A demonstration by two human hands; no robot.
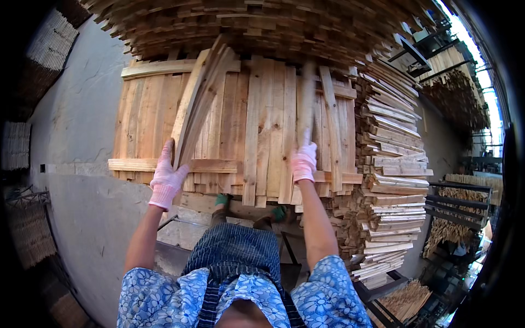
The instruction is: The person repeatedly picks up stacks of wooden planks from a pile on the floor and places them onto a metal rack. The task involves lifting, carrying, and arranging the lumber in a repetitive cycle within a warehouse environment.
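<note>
My left hand [167, 179], in a pink and white glove, grips the near end of a couple of wooden boards [198, 104], thumb on one side and fingers on the other. These boards slant away to the right, their far ends near a big stack. My right hand [304, 163], gloved alike, is closed on the near end of a narrow wooden board [307, 101], blurred by motion. Beneath both hands lies a layer of side-by-side boards [268, 136] with crosswise battens [136, 165]. Another loose board [331, 126] rests slightly tilted right of my right hand.
A tall stack of boards [262, 33] closes off the far side. More stacked boards [396, 180] stand close on the right. Grey concrete floor [82, 136] stretches along the left. Racks of wood [459, 208] stand farther right. My green shoes [223, 200] show below the boards' near edge.
</note>
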